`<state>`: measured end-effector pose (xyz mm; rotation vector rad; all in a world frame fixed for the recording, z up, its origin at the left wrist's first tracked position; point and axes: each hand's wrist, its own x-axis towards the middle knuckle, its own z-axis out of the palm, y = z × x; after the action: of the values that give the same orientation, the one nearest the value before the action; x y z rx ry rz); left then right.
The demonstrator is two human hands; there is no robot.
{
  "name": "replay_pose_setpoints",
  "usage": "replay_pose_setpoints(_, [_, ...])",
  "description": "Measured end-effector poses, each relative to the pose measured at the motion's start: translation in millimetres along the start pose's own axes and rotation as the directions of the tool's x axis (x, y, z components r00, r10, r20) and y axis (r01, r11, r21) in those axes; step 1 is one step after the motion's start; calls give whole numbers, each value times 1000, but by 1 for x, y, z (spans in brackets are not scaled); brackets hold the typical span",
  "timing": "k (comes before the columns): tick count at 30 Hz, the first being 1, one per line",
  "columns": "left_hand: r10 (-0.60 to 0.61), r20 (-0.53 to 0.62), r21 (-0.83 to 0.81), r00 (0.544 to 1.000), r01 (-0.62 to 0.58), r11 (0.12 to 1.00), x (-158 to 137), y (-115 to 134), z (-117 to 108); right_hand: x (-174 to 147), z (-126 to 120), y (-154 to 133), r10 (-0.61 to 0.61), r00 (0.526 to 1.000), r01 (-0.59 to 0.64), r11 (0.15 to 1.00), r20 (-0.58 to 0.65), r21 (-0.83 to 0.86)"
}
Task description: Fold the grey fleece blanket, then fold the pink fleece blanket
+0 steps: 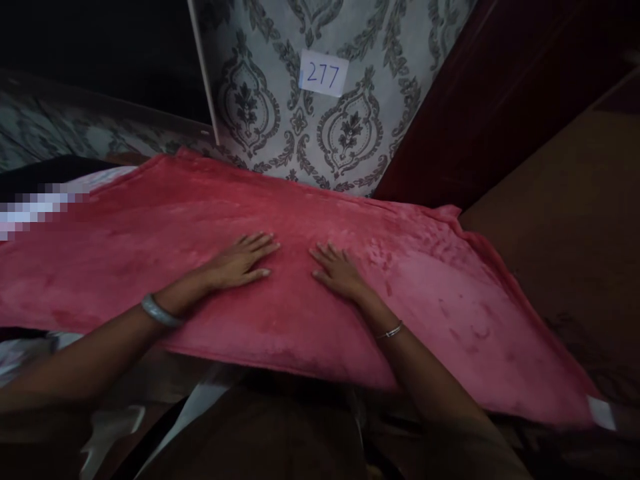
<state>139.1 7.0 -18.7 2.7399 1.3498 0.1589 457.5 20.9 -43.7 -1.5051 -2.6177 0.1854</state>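
A plush red-pink blanket (280,320) lies spread out across a flat surface in front of me, its pile marked by lighter and darker patches. My left hand (240,261) rests flat on the blanket left of the middle, fingers stretched out and pointing right. Opposite it, my right hand (339,270) presses flat on the same cloth with its fingers spread. A gap of bare blanket separates the two hands. Neither hand holds anything. Small wrinkles show in the blanket beyond my right hand, and a white tag (601,412) sits at its right corner.
Patterned wallpaper (300,133) rises behind the blanket, with a paper marked 277 (324,73) on it. A dark screen-like panel (100,53) stands at upper left. Dark red wood (450,100) slants down at the right. White cloth (105,177) shows beyond the blanket's left part.
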Motion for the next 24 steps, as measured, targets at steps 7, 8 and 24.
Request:
replay_pose_setpoints(7, [79, 22, -56, 997, -78, 995, -47, 21, 25, -76, -1, -45, -271, 958, 254, 954, 94, 157])
replay_pose_setpoints(8, [120, 47, -87, 992, -116, 989, -62, 28, 24, -90, -2, -52, -311, 944, 285, 936, 109, 208])
replay_pose_setpoints(24, [-197, -93, -109, 976, 187, 976, 72, -20, -40, 43, -45, -12, 74, 979, 21, 890, -189, 455])
